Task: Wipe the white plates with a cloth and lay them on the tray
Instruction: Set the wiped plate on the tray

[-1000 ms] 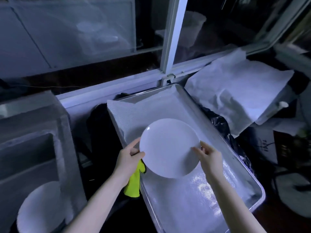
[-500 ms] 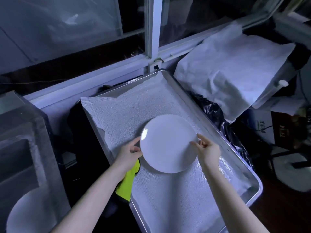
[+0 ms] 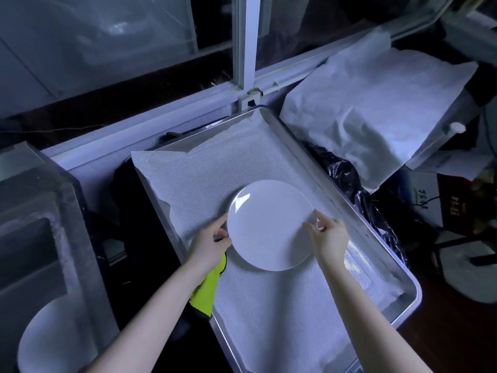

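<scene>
A round white plate (image 3: 269,224) is over the middle of a metal tray (image 3: 408,300) lined with white mesh cloth; I cannot tell whether it touches the liner. My left hand (image 3: 208,244) pinches the plate's left rim and also holds a yellow-green cloth (image 3: 208,289) that hangs below the palm. My right hand (image 3: 329,236) grips the plate's right rim with thumb and fingers. Another white plate (image 3: 45,337) lies at the bottom left inside a grey box.
A grey foam box (image 3: 40,238) stands to the left of the tray. White wrapping paper (image 3: 376,109) and black plastic (image 3: 347,173) lie to the tray's right. A window frame (image 3: 246,49) runs behind the tray. A dark gap separates box and tray.
Both hands have carried the plate slightly farther onto the tray and lower toward the liner. The view has shifted to the left and closer.
</scene>
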A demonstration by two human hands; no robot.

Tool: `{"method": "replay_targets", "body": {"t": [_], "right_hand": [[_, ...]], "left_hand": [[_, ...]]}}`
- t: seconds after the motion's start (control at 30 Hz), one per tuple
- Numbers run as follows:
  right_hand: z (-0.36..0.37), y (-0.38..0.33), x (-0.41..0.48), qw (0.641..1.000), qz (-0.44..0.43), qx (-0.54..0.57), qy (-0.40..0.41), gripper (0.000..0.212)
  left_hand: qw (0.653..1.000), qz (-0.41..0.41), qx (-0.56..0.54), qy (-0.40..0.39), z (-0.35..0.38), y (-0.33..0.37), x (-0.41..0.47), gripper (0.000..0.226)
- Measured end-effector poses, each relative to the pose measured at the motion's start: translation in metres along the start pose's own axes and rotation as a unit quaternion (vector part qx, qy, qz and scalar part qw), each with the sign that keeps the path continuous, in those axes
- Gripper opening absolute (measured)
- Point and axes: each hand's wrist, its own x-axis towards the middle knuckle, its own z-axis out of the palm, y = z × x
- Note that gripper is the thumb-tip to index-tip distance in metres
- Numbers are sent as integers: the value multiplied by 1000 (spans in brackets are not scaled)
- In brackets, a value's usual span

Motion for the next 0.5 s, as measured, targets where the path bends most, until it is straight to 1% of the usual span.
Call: {"method": "replay_targets", "body": {"t": [0.07,0.13,0.2,0.23,0.3,0.4,0.43,0.5], "right_hand": [[-2,-2,-3,1000,1,-5,-3,38],[-4,-6,-11,1000,-19,-21,0,43],[-4,-14,-26,997,-72,-34,-1,41],[-3,-21,-36,994,-106,-32,-16,37],[3,-37,-62,979,-181,-21,-88,30],[19,-66,-108,932,-265,-17,-246,26],[26,-74,-124,913,-275,-10,-300,30],[42,-88,-154,877,-287,-8,-385,50]], "left_hand": [[1000,2,-3,5,1,0,-3,60],[999,15,-6,31,-2,0,-9,52],[996,48,-1,70,-10,2,-19,46],[994,66,-3,85,-15,3,-25,43],[990,98,-22,103,-27,6,-40,38],[979,136,-46,144,-50,7,-62,36],[974,149,-50,163,-60,7,-70,35],[962,165,-57,210,-82,5,-86,36]]}}
